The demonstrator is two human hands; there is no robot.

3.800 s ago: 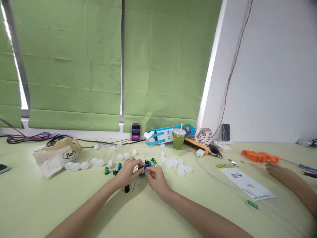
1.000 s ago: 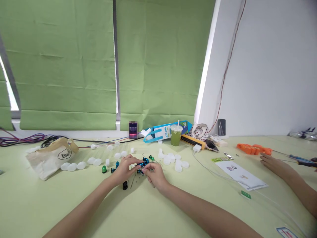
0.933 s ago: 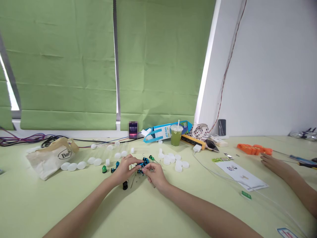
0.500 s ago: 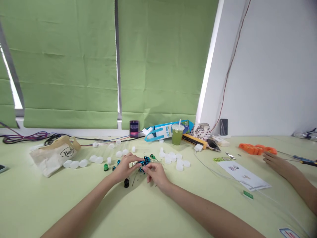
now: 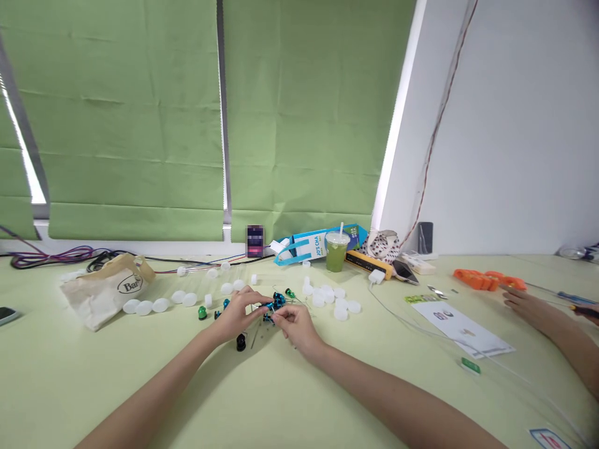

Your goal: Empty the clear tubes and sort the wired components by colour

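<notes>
My left hand (image 5: 238,313) is closed on a small shiny blue metal part (image 5: 268,306), pinched between thumb and fingers. Close beside it, my right hand (image 5: 296,325) is pinching a thin metal rod (image 5: 274,310) against that part; its exact kind is too small to tell. Other blue metal parts (image 5: 279,300) lie just beyond my fingertips. A black knob-like part (image 5: 241,342) stands below my left hand, and a green one (image 5: 202,312) is to its left. Thin metal pins (image 5: 254,337) are scattered between my forearms.
White round caps (image 5: 161,305) lie left, with more caps (image 5: 340,309) right. A cloth bag (image 5: 100,296), a green drink cup (image 5: 336,254) and a power strip (image 5: 369,264) stand behind. At right, another person's hand (image 5: 528,305) is by orange parts (image 5: 477,280); a white cable (image 5: 407,323) crosses the table.
The view has shifted slightly. My hands keep nearly the same pose at the blue part. At far right, another hand with a screwdriver handle has come into view.
</notes>
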